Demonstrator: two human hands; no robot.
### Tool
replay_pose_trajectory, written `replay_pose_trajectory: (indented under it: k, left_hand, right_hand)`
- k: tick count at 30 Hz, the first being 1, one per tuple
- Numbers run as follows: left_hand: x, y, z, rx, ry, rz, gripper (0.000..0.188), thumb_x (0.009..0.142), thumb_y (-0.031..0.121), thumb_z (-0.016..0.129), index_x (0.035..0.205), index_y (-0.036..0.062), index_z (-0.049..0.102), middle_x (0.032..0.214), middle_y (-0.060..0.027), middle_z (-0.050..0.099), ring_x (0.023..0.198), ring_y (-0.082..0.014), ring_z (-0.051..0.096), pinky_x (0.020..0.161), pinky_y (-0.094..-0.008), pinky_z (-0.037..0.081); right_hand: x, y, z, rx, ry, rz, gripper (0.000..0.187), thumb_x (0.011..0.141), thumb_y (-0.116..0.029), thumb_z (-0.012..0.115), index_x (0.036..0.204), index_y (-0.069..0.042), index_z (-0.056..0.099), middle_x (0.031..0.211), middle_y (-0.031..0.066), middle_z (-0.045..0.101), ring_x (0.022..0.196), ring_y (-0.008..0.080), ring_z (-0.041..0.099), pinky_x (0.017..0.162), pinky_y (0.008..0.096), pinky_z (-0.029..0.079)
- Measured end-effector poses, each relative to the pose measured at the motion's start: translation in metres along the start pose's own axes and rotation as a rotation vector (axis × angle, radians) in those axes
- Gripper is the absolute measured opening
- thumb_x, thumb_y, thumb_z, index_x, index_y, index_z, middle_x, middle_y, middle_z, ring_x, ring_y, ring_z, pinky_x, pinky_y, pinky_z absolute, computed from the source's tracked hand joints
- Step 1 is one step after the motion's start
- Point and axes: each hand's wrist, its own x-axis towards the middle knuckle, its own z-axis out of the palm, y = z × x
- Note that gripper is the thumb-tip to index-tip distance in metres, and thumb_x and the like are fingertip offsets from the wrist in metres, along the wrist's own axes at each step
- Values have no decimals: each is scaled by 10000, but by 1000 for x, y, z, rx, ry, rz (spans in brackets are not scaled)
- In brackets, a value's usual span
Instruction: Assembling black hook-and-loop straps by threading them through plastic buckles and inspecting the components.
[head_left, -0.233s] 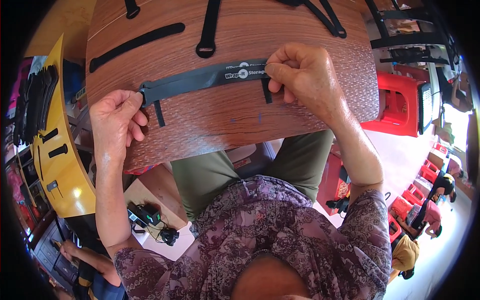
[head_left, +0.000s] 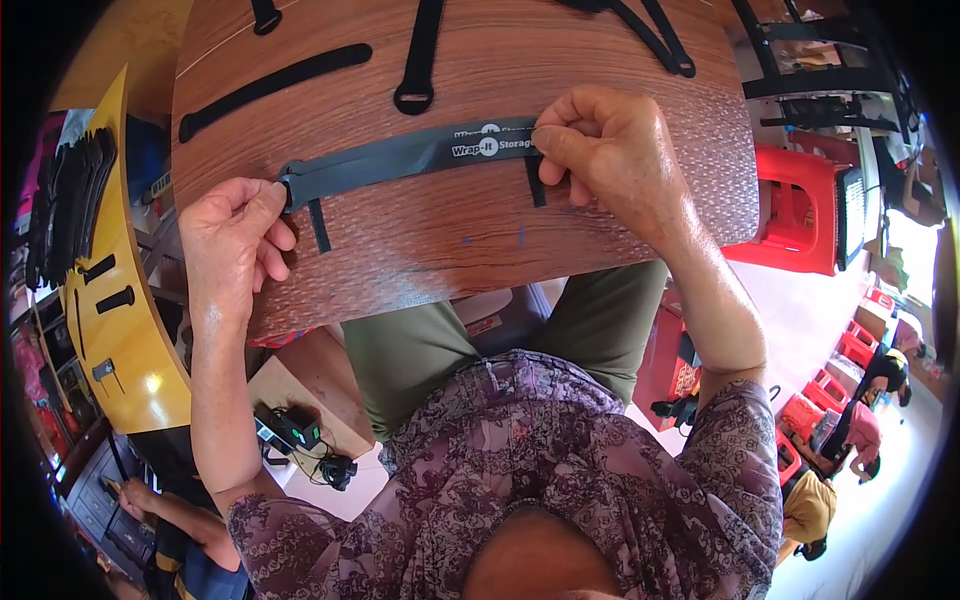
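A dark grey strap (head_left: 390, 165) with pale printing near its right end is stretched between my hands, low over the wooden table (head_left: 420, 245). My left hand (head_left: 235, 230) pinches its left end between thumb and forefinger, where a small black loop shows in part. At the right end, my right hand (head_left: 605, 150) pinches the strap, and the fingers hide its tip. Two short black strips (head_left: 319, 226) show below the strap, one near each end; whether they are fixed to the table I cannot tell.
Farther back on the table lie a long black strap (head_left: 280, 92), a black strap with an end loop (head_left: 420, 55) and several more. At left stands a yellow board (head_left: 140, 350) bearing black straps. A red stool (head_left: 795, 210) is at right. Other people work nearby on both sides.
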Motion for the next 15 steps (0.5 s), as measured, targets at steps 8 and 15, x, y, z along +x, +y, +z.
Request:
replay_pose_trajectory:
  k: [8,15]
  left_hand:
    - [-1,2,1,14,10,-11,155,865,158,608,846,8,638,566,-39,587,361,-58,471,317,-162,258]
    - [0,0,0,3,4,0,159,863,157,613,847,0,635,565,-41,586,358,-59,470,315,-160,260]
  right_hand:
    - [0,-1,1,-9,16,-1,114,790,-62,575,751,37,614,582,75,609,478,96,552,460,249,468]
    - [1,0,1,-18,11,1,120,794,-70,574,749,33,615,581,75,611,476,97,554,459,252,464]
